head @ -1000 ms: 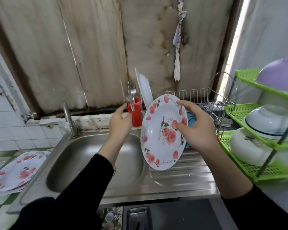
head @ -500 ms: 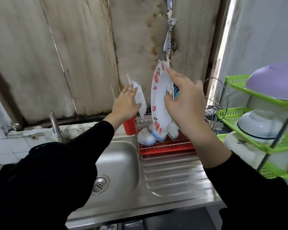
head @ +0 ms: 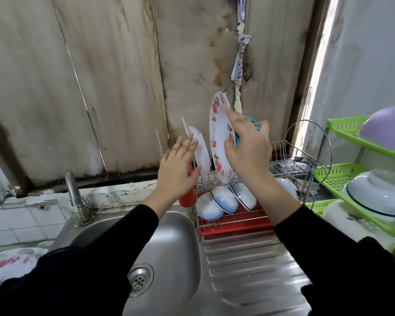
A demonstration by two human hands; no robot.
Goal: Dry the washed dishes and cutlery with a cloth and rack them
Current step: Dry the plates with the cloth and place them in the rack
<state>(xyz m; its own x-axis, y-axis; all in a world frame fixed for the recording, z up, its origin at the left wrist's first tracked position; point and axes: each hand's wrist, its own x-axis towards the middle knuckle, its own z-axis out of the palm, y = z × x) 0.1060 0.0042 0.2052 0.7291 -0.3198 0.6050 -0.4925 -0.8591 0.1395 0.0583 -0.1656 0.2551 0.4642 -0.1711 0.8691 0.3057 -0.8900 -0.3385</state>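
My right hand (head: 248, 147) grips a white plate with red flowers (head: 219, 135), held on edge with its lower rim in the upper tier of the wire dish rack (head: 290, 165). A blue cloth (head: 254, 124) is bunched between that hand and the back of the plate. My left hand (head: 177, 169) presses its straight fingers against a plain white plate (head: 200, 151) that stands on edge in the rack just left of the flowered one. Several white bowls with blue rims (head: 224, 200) lean in the lower tier over a red drip tray (head: 235, 224).
A red cutlery holder (head: 188, 197) hangs at the rack's left end, partly behind my left hand. The steel sink (head: 169, 258) and tap (head: 74, 192) lie below left. More flowered plates (head: 7, 263) are stacked at far left. A green shelf (head: 360, 176) with bowls stands at right.
The flowered plate went from facing me over the drainboard to standing on edge in the rack. My left hand moved from the cutlery holder to the plain white plate.
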